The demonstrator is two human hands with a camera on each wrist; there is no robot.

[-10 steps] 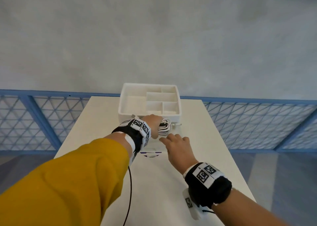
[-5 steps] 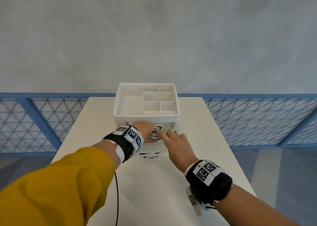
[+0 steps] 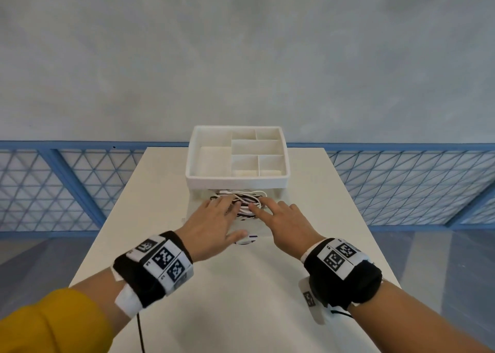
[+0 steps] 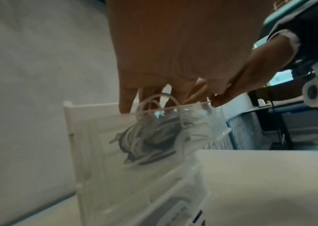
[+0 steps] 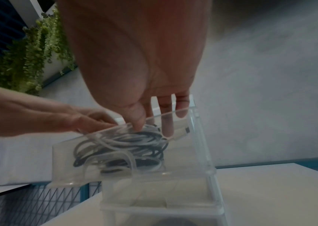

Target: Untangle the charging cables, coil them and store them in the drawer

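Coiled white and black charging cables (image 3: pixel 250 197) lie bundled in the clear pulled-out drawer (image 3: pixel 197 210) under the white organizer box (image 3: pixel 235 183). My left hand (image 3: pixel 217 217) lies over the bundle's left side with straight fingers touching it, the thumb near the drawer's front. From the right, my right hand (image 3: pixel 282 217) reaches in, with its fingertips on the cables. In the left wrist view the fingers (image 4: pixel 125 105) dip past the drawer wall (image 4: pixel 100 145) to a white loop of the cables (image 4: pixel 148 137). The right wrist view shows the thumb and fingers (image 5: pixel 167 126) touching the cables (image 5: pixel 127 146).
The box's top tray has several empty white compartments (image 3: pixel 257 149). The white table (image 3: pixel 241 299) runs toward me, with edges close on both sides. A blue lattice railing (image 3: pixel 80 192) and a grey wall stand behind. A thin black wire (image 3: pixel 139 334) hangs by my left wrist.
My left hand brought the coil down into the drawer and let go of it. Both hands now lie flatter over the bundle, nearer together.
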